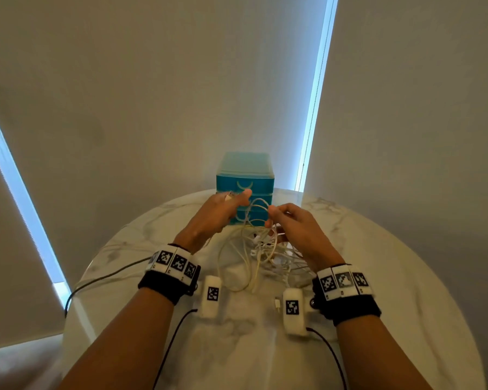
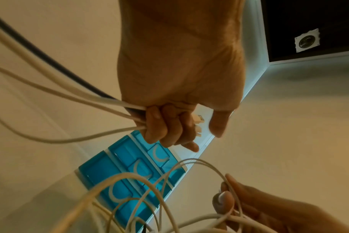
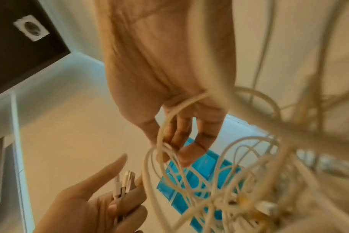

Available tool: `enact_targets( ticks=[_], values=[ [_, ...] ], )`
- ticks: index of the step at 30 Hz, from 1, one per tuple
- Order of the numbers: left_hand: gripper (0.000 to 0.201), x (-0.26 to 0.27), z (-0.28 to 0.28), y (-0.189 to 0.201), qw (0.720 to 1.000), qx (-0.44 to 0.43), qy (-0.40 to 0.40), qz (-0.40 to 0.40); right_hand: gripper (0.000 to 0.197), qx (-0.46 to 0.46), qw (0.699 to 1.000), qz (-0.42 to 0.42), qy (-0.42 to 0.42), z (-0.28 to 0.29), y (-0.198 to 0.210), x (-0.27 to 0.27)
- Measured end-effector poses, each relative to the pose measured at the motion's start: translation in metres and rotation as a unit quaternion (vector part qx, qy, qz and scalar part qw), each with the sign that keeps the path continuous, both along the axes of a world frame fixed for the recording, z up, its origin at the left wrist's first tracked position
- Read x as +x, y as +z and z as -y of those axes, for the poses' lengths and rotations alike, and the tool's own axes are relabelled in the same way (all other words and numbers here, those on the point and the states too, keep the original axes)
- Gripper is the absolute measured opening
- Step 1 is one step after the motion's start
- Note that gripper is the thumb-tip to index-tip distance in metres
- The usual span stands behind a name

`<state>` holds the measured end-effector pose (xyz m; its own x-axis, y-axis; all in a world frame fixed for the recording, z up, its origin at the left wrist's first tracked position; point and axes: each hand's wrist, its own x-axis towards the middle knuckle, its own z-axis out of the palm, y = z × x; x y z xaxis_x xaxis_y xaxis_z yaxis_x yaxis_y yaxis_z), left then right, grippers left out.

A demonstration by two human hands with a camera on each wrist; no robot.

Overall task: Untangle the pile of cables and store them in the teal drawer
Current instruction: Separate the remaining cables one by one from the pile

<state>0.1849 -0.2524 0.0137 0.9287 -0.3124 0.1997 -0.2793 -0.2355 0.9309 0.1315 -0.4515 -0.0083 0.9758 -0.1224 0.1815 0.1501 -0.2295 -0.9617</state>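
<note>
Left hand: the left hand [image 1: 219,218] is fisted on several white cable ends [image 2: 74,100], connectors jutting past the fingers.
Right hand: the right hand [image 1: 296,229] pinches one loop of the tangled white cables [image 1: 261,254].
Cables: heaped mid-desk, partly lifted between both hands.
Drawer unit: the teal plastic three-drawer unit [image 1: 244,178] stands at the round white marble desk's [image 1: 378,277] far edge, drawers closed.

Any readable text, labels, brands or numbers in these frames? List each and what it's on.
None readable: no words, brands or numbers in any view.
Wristbands: black-and-white square code markers only, no letters.
White wrist camera pods: one such marker each.
Teal drawer unit: no label visible.
Cable plugs: too blurred to show any marking.
</note>
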Motion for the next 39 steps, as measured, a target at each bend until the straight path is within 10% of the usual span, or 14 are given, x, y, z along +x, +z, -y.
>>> enact_targets(
  ticks=[9, 15, 23, 39],
  values=[
    [0.029, 0.010, -0.009, -0.028, 0.997, 0.056, -0.041, 0.020, 0.027, 0.161, 0.984, 0.030, -0.073, 0.010, -0.018, 0.000],
    [0.012, 0.018, -0.018, -0.043, 0.976, 0.186, -0.108, 0.021, 0.028, 0.114, 0.989, -0.013, 0.096, 0.008, -0.015, -0.014],
    [0.051, 0.020, -0.028, -0.035, 0.976, -0.125, -0.076, -0.160, 0.018, 0.050, 0.996, -0.066, 0.026, 0.013, -0.028, -0.001],
    [0.038, 0.006, -0.016, -0.031, 0.954, -0.218, -0.182, -0.100, 0.024, -0.137, 0.990, -0.023, 0.011, -0.006, -0.039, 0.007]
  ],
)
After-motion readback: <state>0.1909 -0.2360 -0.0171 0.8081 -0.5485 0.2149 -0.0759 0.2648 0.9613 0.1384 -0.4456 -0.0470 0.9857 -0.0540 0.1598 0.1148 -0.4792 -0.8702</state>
